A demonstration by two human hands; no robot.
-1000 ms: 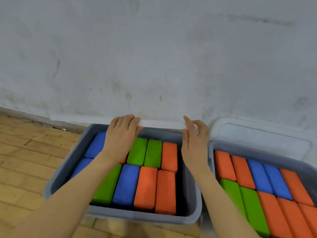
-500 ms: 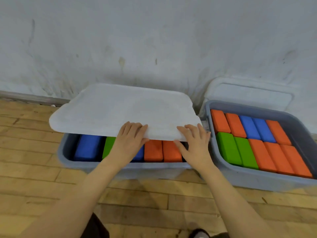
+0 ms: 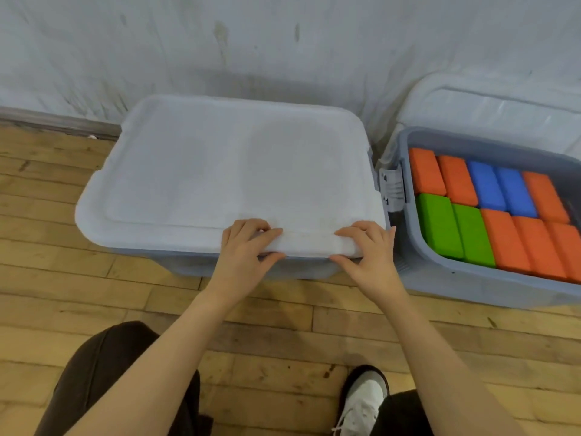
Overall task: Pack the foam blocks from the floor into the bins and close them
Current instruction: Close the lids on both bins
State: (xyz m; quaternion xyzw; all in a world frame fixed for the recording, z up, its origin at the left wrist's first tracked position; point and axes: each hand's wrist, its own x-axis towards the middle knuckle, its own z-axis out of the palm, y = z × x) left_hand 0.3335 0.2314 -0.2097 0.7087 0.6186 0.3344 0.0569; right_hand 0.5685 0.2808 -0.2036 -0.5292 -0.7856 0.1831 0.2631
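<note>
A white lid (image 3: 232, 171) lies flat over the left grey bin (image 3: 195, 265) and hides its foam blocks. My left hand (image 3: 243, 250) grips the lid's near edge, fingers on top and thumb under the rim. My right hand (image 3: 367, 250) holds the same edge near the front right corner in the same way. The right grey bin (image 3: 446, 278) stands uncovered, filled with orange (image 3: 515, 243), green (image 3: 440, 225) and blue foam blocks (image 3: 500, 190). Its white lid (image 3: 490, 105) leans on the wall behind it.
Both bins stand on a wooden plank floor (image 3: 63, 294) against a scuffed white wall (image 3: 283, 42). A grey latch (image 3: 391, 187) sits between the bins. My dark trouser legs (image 3: 103, 379) and a white shoe (image 3: 361, 398) are at the bottom.
The lid came from behind the left bin, swung forward over it and now lies flat on the rim. Both hands moved with it to the near edge. The camera tilted down.
</note>
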